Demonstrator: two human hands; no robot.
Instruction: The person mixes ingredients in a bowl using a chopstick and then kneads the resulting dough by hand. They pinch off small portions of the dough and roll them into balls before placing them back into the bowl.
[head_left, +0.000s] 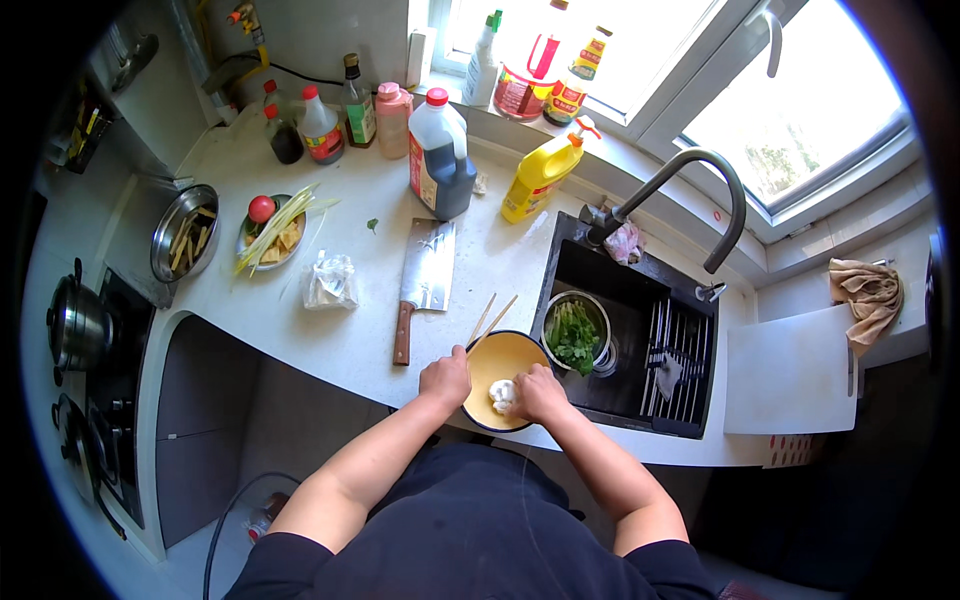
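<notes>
My left hand (445, 380) rests on the left rim of the yellow bowl (500, 362). My fingers are curled over the edge, so that hand is nearly closed on the bowl. My right hand (540, 393) is over the near side of the bowl. Its fingers are bent around a small white thing (502, 394), maybe an egg, but I cannot tell for sure. The white thing sits just inside the bowl, low down, right by my right thumb.

The bowl stands on the white counter (350, 330), close to the front edge and just beside the black sink (640, 330). Two chopsticks (488, 320) lie on the counter and touch the far rim of the bowl. A big knife (422, 285) with a wooden handle lies flat to the left of them. A crumpled clear bag (330, 282) is farther left.

In the sink there is a metal bowl of green leaves (575, 335). A dark tap (690, 200) bends over the sink. A yellow bottle (540, 175) and a big dark jug (440, 155) stand at the back of the counter. A plate with a tomato and cut food (270, 232) is off to the left, well apart from my hands. A white cutting board (790, 375) lies to the right of the sink.
</notes>
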